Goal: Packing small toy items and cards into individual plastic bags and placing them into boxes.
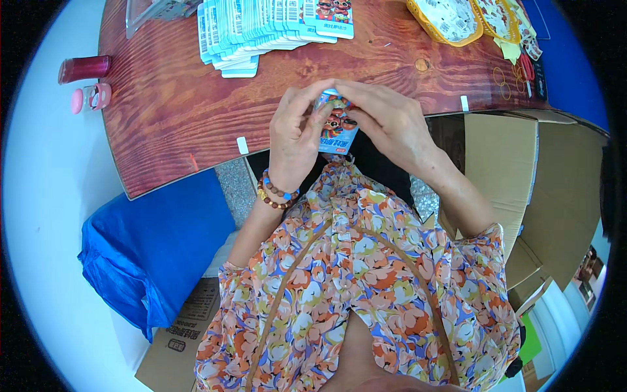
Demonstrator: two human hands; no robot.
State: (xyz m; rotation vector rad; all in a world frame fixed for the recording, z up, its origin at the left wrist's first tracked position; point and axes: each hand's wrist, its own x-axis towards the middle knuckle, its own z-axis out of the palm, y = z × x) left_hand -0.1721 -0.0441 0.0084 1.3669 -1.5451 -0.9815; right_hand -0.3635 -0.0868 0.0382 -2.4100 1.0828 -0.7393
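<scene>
A small blue card box (337, 134) with colourful cartoon figures is held between both hands, just off the table's near edge. My left hand (295, 127) grips its left side, thumb pressed against the front near the top. Around the upper right edge curl the fingers of my right hand (392, 124), its thumb also on the front. The box's top end is partly hidden by the fingers. Farther off on the table lies a fanned stack of similar flat blue-and-white boxes (251, 29), several of them overlapping.
Yellow baskets (480, 32) stand at the far right of the wooden table (189, 104), near red-handled scissors (526, 68) and rubber bands (501, 77). A dark red bottle (85, 69) and a pink-capped jar (91, 98) are at left. An open cardboard box (499, 176) stands at right, a blue bag (157, 242) at left.
</scene>
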